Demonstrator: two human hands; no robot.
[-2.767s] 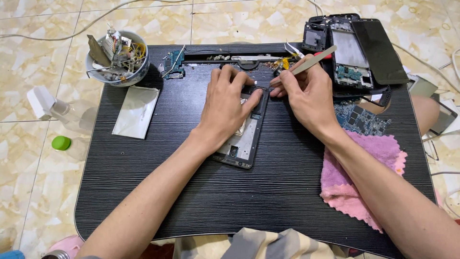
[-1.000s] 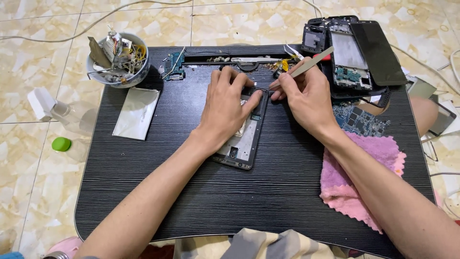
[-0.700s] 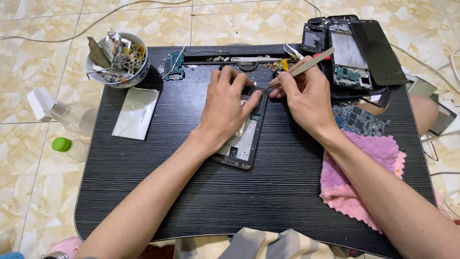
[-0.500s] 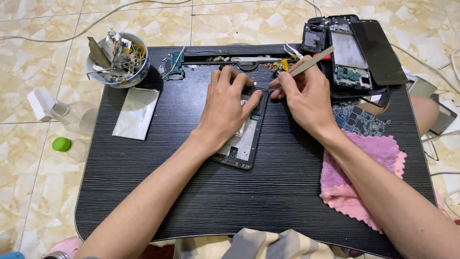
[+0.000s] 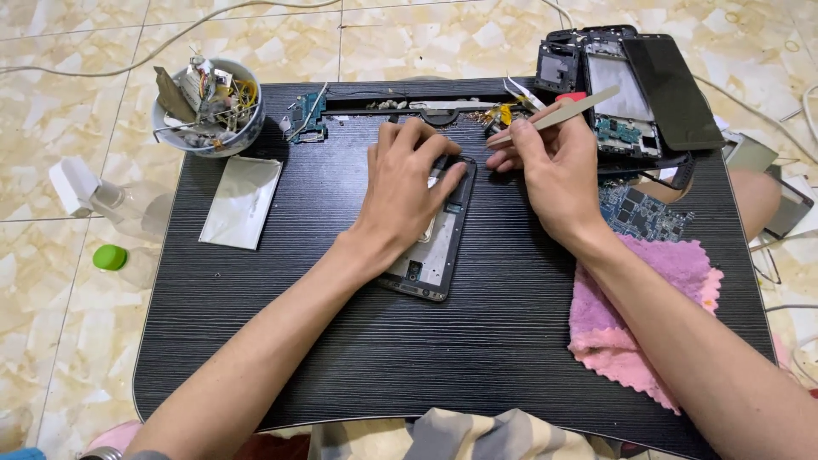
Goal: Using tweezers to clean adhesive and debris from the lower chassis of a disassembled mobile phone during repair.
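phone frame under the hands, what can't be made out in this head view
Head view only:
- Upper half of the phone frame: covered by the left hand.
- Tip of the tweezers: too small and hidden by the fingers of the right hand; whether it touches the frame cannot be told.
- Contents of the bowl: a tangle too small to sort.
- Parts at the right past the pink cloth: cut off by the picture's edge.
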